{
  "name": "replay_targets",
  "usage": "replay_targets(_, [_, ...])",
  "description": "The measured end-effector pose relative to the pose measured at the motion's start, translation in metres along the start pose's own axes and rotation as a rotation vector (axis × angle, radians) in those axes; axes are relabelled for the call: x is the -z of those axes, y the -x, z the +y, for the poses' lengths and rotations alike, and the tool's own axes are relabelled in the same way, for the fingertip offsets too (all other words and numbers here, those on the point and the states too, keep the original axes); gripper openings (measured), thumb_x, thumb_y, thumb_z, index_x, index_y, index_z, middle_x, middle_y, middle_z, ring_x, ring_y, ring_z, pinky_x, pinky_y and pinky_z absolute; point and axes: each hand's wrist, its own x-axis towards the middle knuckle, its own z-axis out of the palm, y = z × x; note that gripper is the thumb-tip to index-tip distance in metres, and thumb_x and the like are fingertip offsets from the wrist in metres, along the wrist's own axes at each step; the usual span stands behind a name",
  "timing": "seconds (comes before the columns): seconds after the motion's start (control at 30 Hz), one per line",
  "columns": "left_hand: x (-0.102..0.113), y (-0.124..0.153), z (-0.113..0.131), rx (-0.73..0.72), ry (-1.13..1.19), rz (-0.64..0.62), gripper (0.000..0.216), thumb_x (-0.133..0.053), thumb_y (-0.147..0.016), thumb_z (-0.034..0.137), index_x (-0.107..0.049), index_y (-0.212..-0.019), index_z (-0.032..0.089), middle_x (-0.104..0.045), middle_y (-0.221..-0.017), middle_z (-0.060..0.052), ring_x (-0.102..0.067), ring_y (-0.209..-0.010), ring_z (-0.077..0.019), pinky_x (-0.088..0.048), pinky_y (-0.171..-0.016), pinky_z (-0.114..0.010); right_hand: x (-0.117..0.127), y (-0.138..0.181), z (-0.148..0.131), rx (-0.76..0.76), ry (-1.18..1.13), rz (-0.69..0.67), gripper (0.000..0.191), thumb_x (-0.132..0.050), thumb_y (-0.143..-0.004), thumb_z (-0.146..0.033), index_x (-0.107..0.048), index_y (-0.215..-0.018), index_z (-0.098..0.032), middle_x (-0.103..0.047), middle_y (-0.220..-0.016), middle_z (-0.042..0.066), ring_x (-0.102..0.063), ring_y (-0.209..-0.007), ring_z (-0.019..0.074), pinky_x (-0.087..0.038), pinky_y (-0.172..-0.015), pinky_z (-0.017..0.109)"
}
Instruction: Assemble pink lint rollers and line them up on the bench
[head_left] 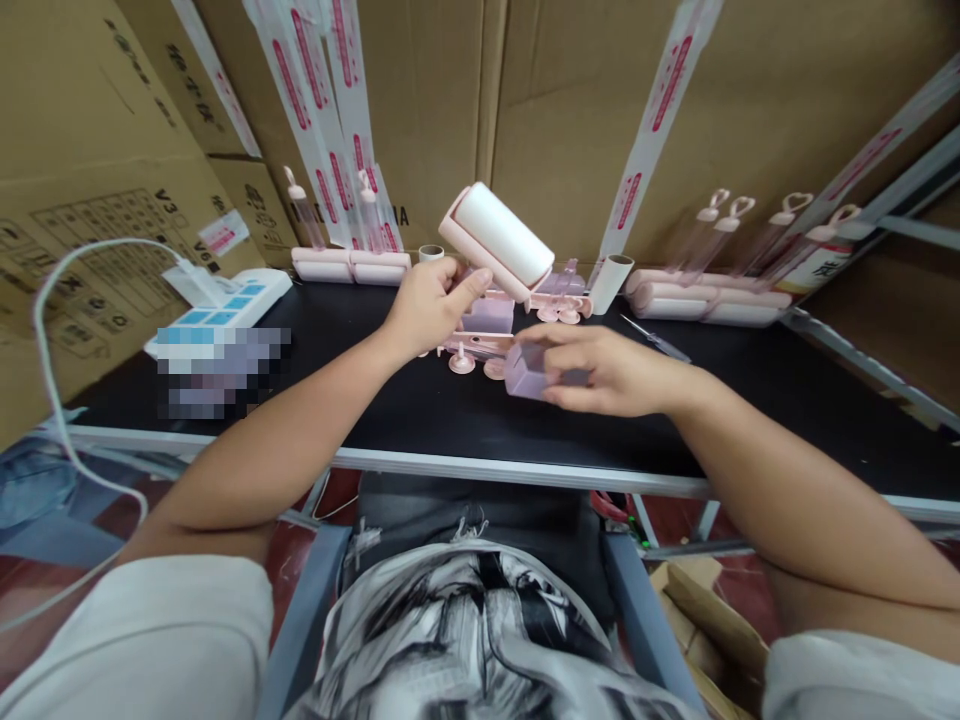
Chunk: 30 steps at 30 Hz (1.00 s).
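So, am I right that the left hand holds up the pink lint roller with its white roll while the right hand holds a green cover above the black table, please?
Not quite: the head view shows that the cover in the right hand is pale purple, not green. The rest stands: the left hand holds up the pink lint roller, above the black table.

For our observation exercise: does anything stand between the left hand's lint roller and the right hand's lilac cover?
Nothing visible does. The left hand holds the lint roller raised, the right hand holds the lilac cover lower; loose pink parts lie on the table behind.
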Motion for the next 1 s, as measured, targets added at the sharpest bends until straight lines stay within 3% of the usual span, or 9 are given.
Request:
replay_targets(0.07, [0.002,-0.002,0.000,0.008,0.035,0.007,0.060,-0.062,-0.096,0.079,-0.054,-0.078,0.023,-0.065,-0.068,-0.002,-0.058,-0.055,-0.0144,-0.043,-0.051,-0.029,0.008,0.004,0.000,-0.060,-0.058,0.196,0.023,-0.080,-0.093,-0.047,-0.071,-0.093,-0.026,-0.073,-0.136,0.013,-0.070,-0.126,0.0338,-0.054,-0.111,0.052])
replay_targets(0.2, [0.002,-0.001,0.000,-0.015,0.002,-0.025,0.058,-0.063,-0.097,0.076,-0.054,-0.075,0.022,-0.064,-0.066,-0.002,-0.059,-0.057,-0.0146,-0.043,-0.052,-0.028,0.022,0.007,0.010,-0.137,-0.087,0.695,0.063,-0.082,-0.082,-0.070,-0.068,-0.129,-0.031,-0.069,-0.136,0.014,-0.067,-0.125,0.0344,-0.057,-0.103,0.050])
replay_targets(0.27, [0.001,0.002,0.001,-0.018,-0.032,-0.052,0.057,-0.065,-0.096,0.072,-0.055,-0.073,0.021,-0.062,-0.064,-0.002,-0.058,-0.057,-0.0144,-0.040,-0.051,-0.028,0.026,0.006,0.021,-0.091,-0.087,0.932,0.063,-0.083,-0.079,-0.069,-0.068,-0.126,-0.029,-0.070,-0.127,0.014,-0.069,-0.111,0.0302,-0.057,-0.096,0.047])
replay_targets(0.37, [-0.001,0.005,0.005,0.009,-0.056,-0.124,0.052,-0.066,-0.096,0.067,-0.058,-0.074,0.020,-0.059,-0.062,0.000,-0.056,-0.053,-0.0129,-0.038,-0.049,-0.026,0.032,0.001,0.040,-0.002,-0.168,1.306,0.050,-0.089,-0.073,-0.061,-0.061,-0.100,-0.029,-0.062,-0.091,0.003,-0.064,-0.083,0.0228,-0.058,-0.084,0.046])
replay_targets(0.43, [-0.002,0.008,0.007,0.039,-0.055,-0.180,0.049,-0.067,-0.096,0.064,-0.059,-0.076,0.020,-0.059,-0.063,0.001,-0.056,-0.051,-0.0120,-0.038,-0.049,-0.024,0.035,-0.002,0.046,-0.024,-0.322,1.440,0.052,-0.091,-0.069,-0.055,-0.050,-0.089,-0.030,-0.055,-0.084,0.000,-0.063,-0.079,0.0229,-0.060,-0.078,0.047])
replay_targets(0.6, [-0.005,0.012,0.017,0.051,-0.057,-0.234,0.048,-0.068,-0.094,0.063,-0.061,-0.079,0.018,-0.060,-0.068,0.000,-0.056,-0.054,-0.0111,-0.039,-0.049,-0.023,0.029,-0.007,0.038,-0.175,-0.688,1.443,0.048,-0.088,-0.070,-0.038,-0.048,-0.096,-0.033,-0.065,-0.101,-0.001,-0.071,-0.091,0.0249,-0.066,-0.076,0.049])
replay_targets(0.73, [-0.008,0.018,0.025,0.069,0.033,-0.307,0.044,-0.069,-0.095,0.060,-0.064,-0.085,0.017,-0.064,-0.072,-0.001,-0.057,-0.053,-0.0106,-0.040,-0.048,-0.022,0.012,-0.011,0.033,-0.215,-0.714,1.255,0.051,-0.090,-0.075,-0.044,-0.055,-0.111,-0.038,-0.068,-0.120,-0.001,-0.073,-0.108,0.0263,-0.069,-0.081,0.047])
replay_targets(0.83, [-0.008,0.020,0.027,0.072,0.060,-0.324,0.043,-0.068,-0.096,0.058,-0.063,-0.085,0.017,-0.065,-0.072,-0.001,-0.057,-0.051,-0.0101,-0.040,-0.046,-0.022,0.000,-0.012,0.038,-0.224,-0.688,1.211,0.049,-0.090,-0.078,-0.054,-0.056,-0.108,-0.035,-0.067,-0.112,-0.002,-0.073,-0.104,0.0243,-0.069,-0.080,0.043])
replay_targets(1.0, [-0.007,0.019,0.024,0.038,-0.038,-0.231,0.045,-0.070,-0.095,0.058,-0.065,-0.082,0.015,-0.064,-0.073,-0.002,-0.056,-0.060,-0.0107,-0.041,-0.052,-0.021,-0.009,-0.013,0.046,-0.269,-0.605,1.127,0.060,-0.102,-0.065,-0.053,-0.053,-0.091,-0.029,-0.061,-0.087,-0.004,-0.063,-0.074,0.0165,-0.062,-0.070,0.034])
